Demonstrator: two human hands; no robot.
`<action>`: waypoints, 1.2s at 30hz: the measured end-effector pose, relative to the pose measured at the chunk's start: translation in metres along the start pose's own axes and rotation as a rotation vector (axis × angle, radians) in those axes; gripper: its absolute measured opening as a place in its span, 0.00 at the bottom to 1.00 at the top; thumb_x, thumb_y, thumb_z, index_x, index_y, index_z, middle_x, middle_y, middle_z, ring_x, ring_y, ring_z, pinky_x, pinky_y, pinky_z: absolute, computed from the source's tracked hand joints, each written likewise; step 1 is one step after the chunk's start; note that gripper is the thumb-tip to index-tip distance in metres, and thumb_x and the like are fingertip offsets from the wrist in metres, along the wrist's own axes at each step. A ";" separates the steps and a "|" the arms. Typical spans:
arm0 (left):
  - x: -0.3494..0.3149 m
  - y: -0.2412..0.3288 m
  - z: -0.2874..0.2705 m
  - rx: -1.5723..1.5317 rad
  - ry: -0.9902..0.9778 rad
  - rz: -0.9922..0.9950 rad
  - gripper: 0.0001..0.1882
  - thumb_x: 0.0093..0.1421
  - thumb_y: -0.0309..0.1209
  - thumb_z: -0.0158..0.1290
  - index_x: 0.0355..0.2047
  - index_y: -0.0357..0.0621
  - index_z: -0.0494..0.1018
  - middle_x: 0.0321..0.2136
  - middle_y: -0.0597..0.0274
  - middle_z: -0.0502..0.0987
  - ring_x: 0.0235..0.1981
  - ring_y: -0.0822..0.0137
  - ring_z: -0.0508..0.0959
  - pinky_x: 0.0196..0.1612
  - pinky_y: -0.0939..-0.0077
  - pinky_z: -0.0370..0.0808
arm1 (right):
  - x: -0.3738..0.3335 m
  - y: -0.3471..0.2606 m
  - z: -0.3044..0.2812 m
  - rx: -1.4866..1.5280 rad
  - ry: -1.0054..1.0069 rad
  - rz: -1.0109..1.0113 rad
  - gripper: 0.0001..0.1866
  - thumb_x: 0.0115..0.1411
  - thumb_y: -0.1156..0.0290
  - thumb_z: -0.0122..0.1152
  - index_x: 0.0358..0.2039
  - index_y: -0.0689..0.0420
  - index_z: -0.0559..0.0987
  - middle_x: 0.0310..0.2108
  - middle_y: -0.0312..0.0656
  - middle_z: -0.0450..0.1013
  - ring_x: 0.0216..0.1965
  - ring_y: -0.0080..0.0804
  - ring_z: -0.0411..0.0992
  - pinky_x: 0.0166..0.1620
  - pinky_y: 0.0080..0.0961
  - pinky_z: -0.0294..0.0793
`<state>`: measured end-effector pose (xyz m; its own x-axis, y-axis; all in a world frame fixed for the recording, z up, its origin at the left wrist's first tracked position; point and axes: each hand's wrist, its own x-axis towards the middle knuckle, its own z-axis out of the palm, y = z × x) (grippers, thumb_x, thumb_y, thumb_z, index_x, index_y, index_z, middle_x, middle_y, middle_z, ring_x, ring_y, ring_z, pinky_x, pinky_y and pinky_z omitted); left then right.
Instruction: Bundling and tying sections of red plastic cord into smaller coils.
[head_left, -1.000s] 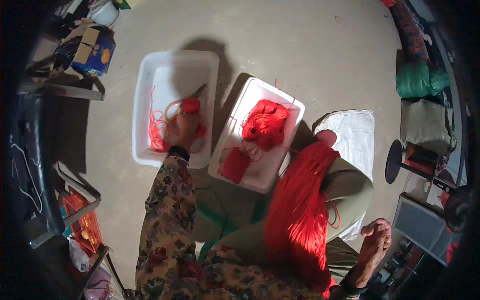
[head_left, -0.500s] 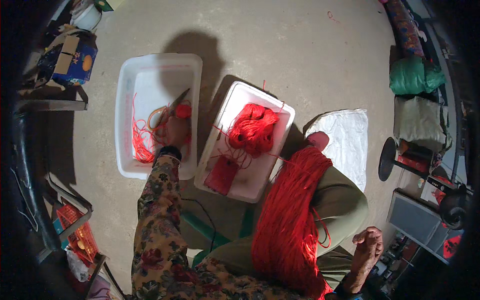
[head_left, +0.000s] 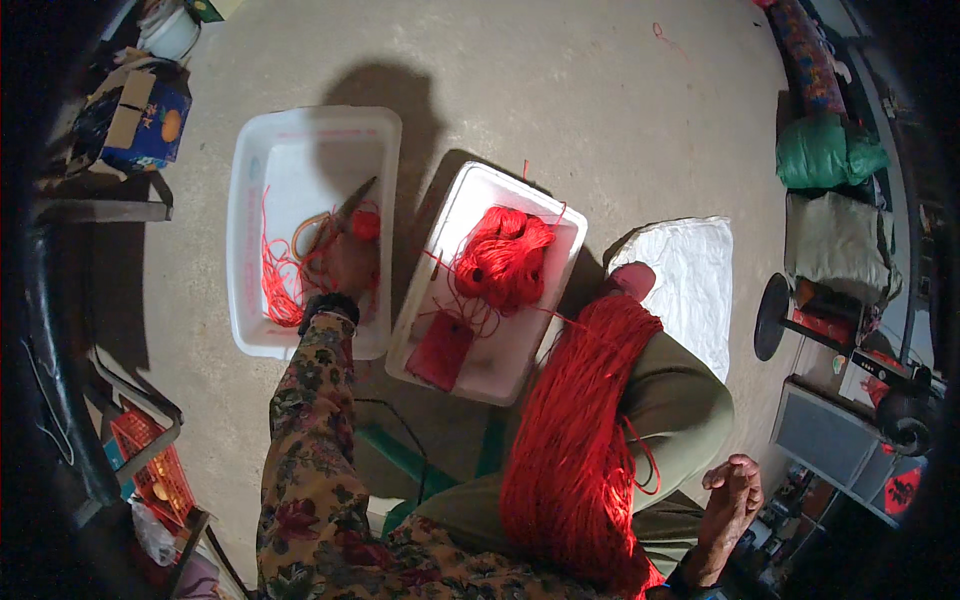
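Observation:
My left hand (head_left: 350, 262) reaches into the white plastic tub (head_left: 240, 235) on the left. It lies in shadow at the scissors (head_left: 355, 198), whose blades point away from me. Its fingers are too dark to make out. Around it lie loose red cords (head_left: 280, 292) and a small red ball of cord (head_left: 365, 224). A long thick hank of red cord (head_left: 575, 450) drapes over my right leg. To the right of that leg, my right hand (head_left: 735, 495) is held up with its fingers curled in and nothing visible in them.
A white foam box (head_left: 493, 388) holds bundled red cord (head_left: 505, 258) and a dark red block-like piece (head_left: 442, 352). A white sack (head_left: 690, 290) lies beside my right knee. Left stand a blue carton (head_left: 150, 125) and a red basket (head_left: 155, 465); right, a green bag (head_left: 830, 152) and a fan-like stand (head_left: 771, 316).
The whole view has shifted very slightly. My left hand stays in the tub at the scissors, and my right hand keeps its curled pose.

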<state>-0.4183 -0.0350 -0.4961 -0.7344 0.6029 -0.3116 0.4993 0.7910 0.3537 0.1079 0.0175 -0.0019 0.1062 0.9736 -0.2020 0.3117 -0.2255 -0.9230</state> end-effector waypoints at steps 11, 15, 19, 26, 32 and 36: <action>-0.006 0.013 -0.009 -0.097 -0.003 0.004 0.13 0.54 0.37 0.54 0.24 0.37 0.78 0.25 0.48 0.79 0.28 0.53 0.80 0.32 0.56 0.74 | -0.001 0.000 0.001 -0.062 -0.022 0.001 0.12 0.65 0.67 0.55 0.40 0.65 0.76 0.21 0.39 0.72 0.25 0.24 0.70 0.31 0.20 0.68; -0.024 0.026 -0.025 -0.270 0.005 0.005 0.13 0.54 0.37 0.54 0.23 0.38 0.78 0.24 0.49 0.79 0.26 0.55 0.80 0.31 0.57 0.73 | 0.000 0.004 0.001 -0.049 -0.031 -0.008 0.12 0.65 0.67 0.54 0.40 0.65 0.76 0.22 0.39 0.72 0.26 0.24 0.70 0.33 0.20 0.68; -0.050 0.031 -0.052 -0.497 0.043 0.029 0.13 0.54 0.36 0.54 0.22 0.38 0.77 0.23 0.50 0.79 0.25 0.56 0.79 0.29 0.57 0.72 | -0.001 0.007 0.001 -0.066 -0.010 -0.005 0.12 0.66 0.67 0.54 0.41 0.64 0.75 0.23 0.38 0.72 0.26 0.24 0.69 0.34 0.21 0.67; -0.051 -0.032 -0.099 -0.084 0.162 -0.021 0.14 0.55 0.36 0.54 0.20 0.38 0.76 0.21 0.52 0.78 0.23 0.58 0.78 0.26 0.57 0.71 | -0.001 0.011 0.007 -0.093 -0.004 0.003 0.12 0.66 0.66 0.54 0.40 0.63 0.75 0.22 0.38 0.71 0.26 0.24 0.68 0.35 0.20 0.67; -0.058 0.007 -0.110 -0.136 0.109 -0.154 0.15 0.54 0.35 0.53 0.16 0.37 0.75 0.17 0.53 0.76 0.20 0.58 0.77 0.24 0.58 0.69 | -0.011 0.011 -0.001 -0.112 0.054 0.005 0.12 0.65 0.66 0.55 0.40 0.63 0.75 0.23 0.38 0.71 0.26 0.24 0.69 0.35 0.20 0.68; -0.043 -0.063 -0.077 0.306 0.321 0.141 0.14 0.53 0.33 0.53 0.16 0.37 0.74 0.14 0.54 0.74 0.18 0.56 0.76 0.22 0.58 0.69 | -0.008 0.009 -0.003 -0.094 0.009 -0.012 0.12 0.65 0.66 0.55 0.40 0.63 0.76 0.23 0.38 0.71 0.26 0.24 0.69 0.35 0.20 0.68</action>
<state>-0.4537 -0.1190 -0.4373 -0.7309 0.6820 0.0265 0.6816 0.7273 0.0810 0.1132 0.0078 -0.0078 0.1107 0.9760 -0.1877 0.4005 -0.2167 -0.8903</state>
